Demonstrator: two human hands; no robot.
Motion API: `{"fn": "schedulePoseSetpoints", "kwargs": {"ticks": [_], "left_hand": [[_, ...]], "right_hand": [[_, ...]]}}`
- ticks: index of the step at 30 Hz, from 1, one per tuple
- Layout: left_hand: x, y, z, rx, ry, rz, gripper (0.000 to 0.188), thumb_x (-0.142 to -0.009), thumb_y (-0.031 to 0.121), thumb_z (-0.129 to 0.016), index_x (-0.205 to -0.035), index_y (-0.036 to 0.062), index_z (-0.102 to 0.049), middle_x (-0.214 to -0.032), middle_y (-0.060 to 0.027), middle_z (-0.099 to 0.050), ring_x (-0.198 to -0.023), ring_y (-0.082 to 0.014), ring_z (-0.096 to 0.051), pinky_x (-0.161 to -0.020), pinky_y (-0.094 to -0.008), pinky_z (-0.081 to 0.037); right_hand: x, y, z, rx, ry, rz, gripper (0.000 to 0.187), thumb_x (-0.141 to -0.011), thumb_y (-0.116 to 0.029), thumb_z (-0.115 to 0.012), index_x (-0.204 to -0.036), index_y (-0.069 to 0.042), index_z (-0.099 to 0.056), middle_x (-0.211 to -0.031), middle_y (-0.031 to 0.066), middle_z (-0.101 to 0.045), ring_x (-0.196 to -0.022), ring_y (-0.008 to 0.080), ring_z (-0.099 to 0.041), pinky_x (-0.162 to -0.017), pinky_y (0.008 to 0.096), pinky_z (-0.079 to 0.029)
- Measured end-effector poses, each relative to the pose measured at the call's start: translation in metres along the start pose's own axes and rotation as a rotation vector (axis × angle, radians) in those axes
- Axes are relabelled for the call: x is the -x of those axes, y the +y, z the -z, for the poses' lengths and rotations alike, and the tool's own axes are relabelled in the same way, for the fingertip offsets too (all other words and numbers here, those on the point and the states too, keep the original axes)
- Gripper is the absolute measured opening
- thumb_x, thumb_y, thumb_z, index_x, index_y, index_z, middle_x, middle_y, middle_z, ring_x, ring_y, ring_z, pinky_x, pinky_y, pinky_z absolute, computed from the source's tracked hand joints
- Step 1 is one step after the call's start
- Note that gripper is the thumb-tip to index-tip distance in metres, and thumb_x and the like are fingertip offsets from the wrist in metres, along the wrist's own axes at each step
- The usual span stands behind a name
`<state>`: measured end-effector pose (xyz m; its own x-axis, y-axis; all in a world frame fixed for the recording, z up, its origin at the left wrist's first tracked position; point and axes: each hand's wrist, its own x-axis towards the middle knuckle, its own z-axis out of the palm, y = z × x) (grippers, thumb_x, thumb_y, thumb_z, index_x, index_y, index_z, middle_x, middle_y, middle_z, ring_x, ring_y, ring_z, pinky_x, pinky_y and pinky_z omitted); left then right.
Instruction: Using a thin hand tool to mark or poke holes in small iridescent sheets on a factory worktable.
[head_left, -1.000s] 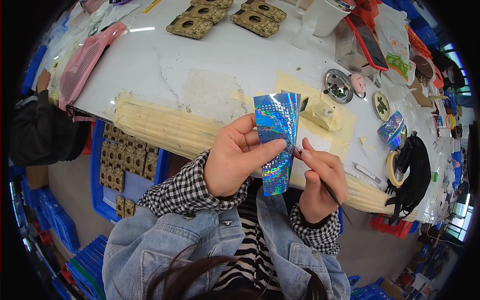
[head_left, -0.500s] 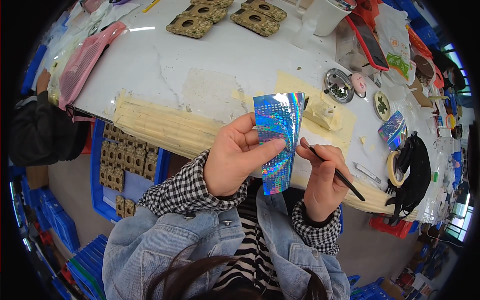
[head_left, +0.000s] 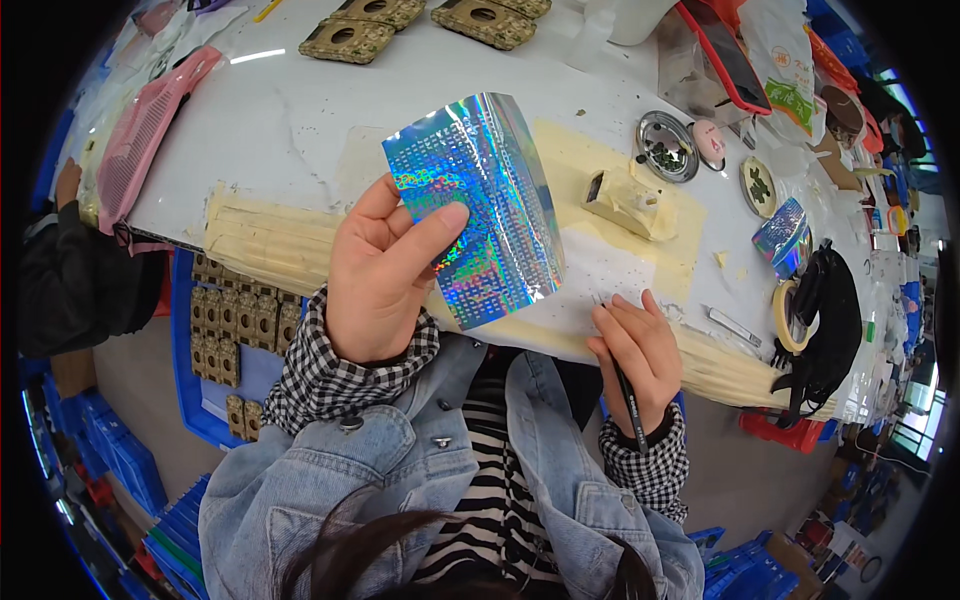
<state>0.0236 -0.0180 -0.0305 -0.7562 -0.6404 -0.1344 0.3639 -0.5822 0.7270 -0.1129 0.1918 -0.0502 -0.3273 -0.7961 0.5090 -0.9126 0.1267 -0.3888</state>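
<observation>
Left hand point(head_left: 385, 270) pinches the blue holographic sheet point(head_left: 500, 220) between thumb and fingers, raised above the taped table edge. Right hand point(head_left: 640, 350), fingers closed around a slim black-handled tool point(head_left: 630, 395), is apart from the sheet; tip contact with the white paper point(head_left: 605, 265) cannot be determined. Small marks in rows cover much of the sheet, suggesting work unfinished. Beyond: taped block point(head_left: 632, 205), camouflage-patterned shells point(head_left: 347, 40); their completion cannot be judged.

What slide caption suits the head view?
Left hand holds a shiny holographic sheet; right hand grips a thin black tool.
</observation>
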Motion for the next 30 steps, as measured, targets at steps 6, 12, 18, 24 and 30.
{"fn": "schedulePoseSetpoints", "kwargs": {"ticks": [6,12,18,24,30], "left_hand": [[0.001,-0.001,-0.002,-0.021,0.0,0.007,0.034,-0.089,-0.004,-0.057,-0.123,-0.0013,-0.05,-0.111,-0.0115,-0.065,-0.099,-0.0155,-0.064,-0.086,-0.0286,-0.053],[0.002,-0.001,-0.004,-0.032,0.013,0.007,0.034,-0.089,-0.003,-0.058,-0.123,-0.0018,-0.05,-0.111,-0.0114,-0.065,-0.098,-0.0153,-0.064,-0.085,-0.0282,-0.053],[0.003,-0.002,-0.005,-0.035,0.008,0.023,0.034,-0.089,-0.003,-0.058,-0.123,-0.0018,-0.05,-0.111,-0.0112,-0.066,-0.098,-0.0152,-0.065,-0.084,-0.0279,-0.053],[0.002,-0.002,-0.008,-0.035,-0.005,0.058,0.032,-0.09,-0.001,-0.058,-0.121,-0.0014,-0.052,-0.11,-0.011,-0.066,-0.097,-0.0156,-0.065,-0.085,-0.0285,-0.053],[0.006,-0.009,-0.013,-0.033,-0.056,0.089,0.024,-0.089,0.0,-0.061,-0.113,-0.002,-0.06,-0.105,-0.0101,-0.067,-0.094,-0.0144,-0.065,-0.085,-0.0279,-0.053]], "right_hand": [[0.005,0.002,-0.003,0.138,-0.08,0.096,0.03,-0.072,-0.012,-0.075,-0.101,-0.005,-0.068,-0.096,0.0103,-0.067,-0.096,0.0268,-0.064,-0.09,0.0466,-0.051],[-0.002,-0.003,0.004,0.2,-0.151,0.104,0.029,-0.074,-0.013,-0.074,-0.101,-0.005,-0.067,-0.1,0.0085,-0.067,-0.098,0.0267,-0.061,-0.095,0.048,-0.048],[-0.003,-0.001,0.007,0.134,-0.163,0.045,0.03,-0.072,-0.01,-0.075,-0.1,-0.005,-0.067,-0.099,0.0075,-0.068,-0.098,0.0275,-0.06,-0.097,0.0502,-0.046],[-0.001,0.0,0.013,0.024,-0.074,-0.018,0.031,-0.072,-0.008,-0.075,-0.102,-0.004,-0.065,-0.097,0.0085,-0.069,-0.097,0.0285,-0.061,-0.098,0.0508,-0.045],[-0.019,-0.019,0.026,-0.239,0.071,-0.01,0.035,-0.08,-0.019,-0.073,-0.109,-0.003,-0.062,-0.1,0.0104,-0.07,-0.097,0.028,-0.063,-0.097,0.0491,-0.046]]}}
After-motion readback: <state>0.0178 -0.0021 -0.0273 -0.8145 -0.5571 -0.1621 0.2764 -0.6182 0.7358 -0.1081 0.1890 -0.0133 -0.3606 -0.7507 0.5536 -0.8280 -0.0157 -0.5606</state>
